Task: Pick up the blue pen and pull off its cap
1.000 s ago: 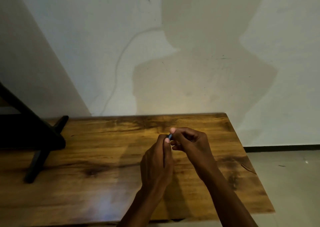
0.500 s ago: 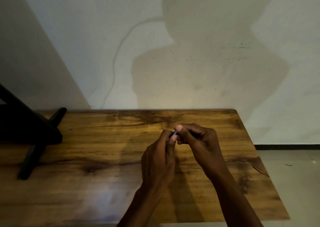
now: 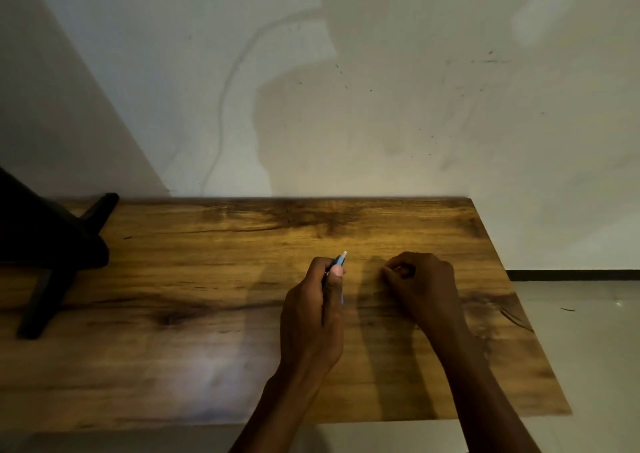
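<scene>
The left hand grips a pen above the table, its pale tip projecting past the thumb. The right hand is curled beside it; whether it pinches anything cannot be told. The pen looks light, rigid and smooth; hold it mid-barrel.

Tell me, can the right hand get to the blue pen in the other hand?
Probably yes: the right hand is beside the left hand, the blue pen tip pokes out, and only bare table lies between.
</scene>
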`<state>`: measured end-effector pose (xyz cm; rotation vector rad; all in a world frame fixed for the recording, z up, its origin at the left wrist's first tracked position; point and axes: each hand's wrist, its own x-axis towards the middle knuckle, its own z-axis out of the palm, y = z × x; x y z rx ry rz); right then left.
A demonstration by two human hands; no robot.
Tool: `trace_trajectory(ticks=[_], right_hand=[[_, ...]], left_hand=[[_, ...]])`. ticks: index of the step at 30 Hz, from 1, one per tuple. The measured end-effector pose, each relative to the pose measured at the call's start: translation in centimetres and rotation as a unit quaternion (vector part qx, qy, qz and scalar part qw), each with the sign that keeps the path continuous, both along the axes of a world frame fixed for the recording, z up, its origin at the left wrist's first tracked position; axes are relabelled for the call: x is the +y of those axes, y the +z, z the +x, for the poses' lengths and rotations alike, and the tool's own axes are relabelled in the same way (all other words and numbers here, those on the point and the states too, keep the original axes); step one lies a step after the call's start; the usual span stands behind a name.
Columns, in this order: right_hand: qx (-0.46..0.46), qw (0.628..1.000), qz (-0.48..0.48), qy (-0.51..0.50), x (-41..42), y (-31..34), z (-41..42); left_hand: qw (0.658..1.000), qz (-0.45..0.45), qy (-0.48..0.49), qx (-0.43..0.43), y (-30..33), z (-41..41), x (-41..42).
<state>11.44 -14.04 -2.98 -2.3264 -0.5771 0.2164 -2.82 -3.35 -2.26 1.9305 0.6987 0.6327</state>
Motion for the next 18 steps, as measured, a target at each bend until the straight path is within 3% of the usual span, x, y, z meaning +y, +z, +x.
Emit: trace_trajectory(ticks=[9, 11, 14, 18], right_hand=[[-0.028, 0.998, 0.05, 0.015, -0.1, 0.8, -0.1], [0.026, 0.99, 0.137, 0.034, 0.3, 2.7, -1.1], [0.182, 0.944, 0.266, 0.073, 1.2, 5.4, -2.7], [0.203, 0.933, 0.282, 0.097, 1.3, 6.1, -3.2]], left_hand=[[1.0, -0.002, -0.004, 0.006, -0.1, 0.4, -0.6], [1.0, 0.002, -0.002, 0.005, -0.1, 0.5, -0.8], [1.0, 0.006, -0.005, -0.002, -0.1, 0.5, -1.1], [1.0, 0.023, -0.006, -0.018, 0.6, 0.1, -1.1]])
